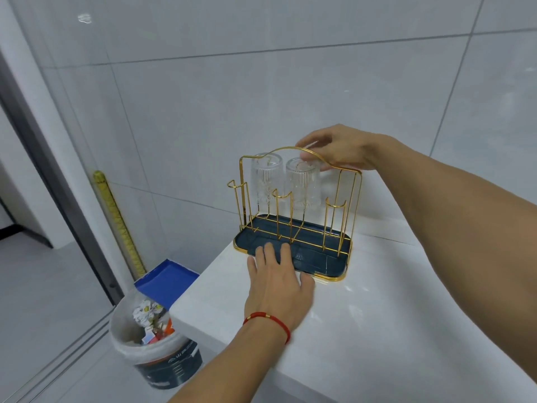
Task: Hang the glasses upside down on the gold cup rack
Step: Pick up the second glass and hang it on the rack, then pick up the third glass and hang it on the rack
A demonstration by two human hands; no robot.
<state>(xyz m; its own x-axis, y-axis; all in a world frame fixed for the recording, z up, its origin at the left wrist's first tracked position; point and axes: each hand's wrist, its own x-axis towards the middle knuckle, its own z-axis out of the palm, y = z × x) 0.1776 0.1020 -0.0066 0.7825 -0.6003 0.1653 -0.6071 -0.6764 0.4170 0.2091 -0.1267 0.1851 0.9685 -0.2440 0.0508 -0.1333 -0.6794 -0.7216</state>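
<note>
A gold wire cup rack (347, 205) with a dark blue tray base (319, 258) stands on a white counter. Two clear ribbed glasses hang upside down on its back pegs: the left glass (266, 178) and the right glass (302, 184). My right hand (340, 148) reaches over the rack's top arch, fingertips on the base of the right glass. My left hand (276, 274) lies flat with spread fingers on the tray's front left edge. The three front pegs of the rack hold nothing.
The white counter (377, 330) ends at a left edge near my left wrist. Below it stand a white bucket (154, 344) with rubbish and a blue tray (167, 279). A tiled wall rises behind the rack.
</note>
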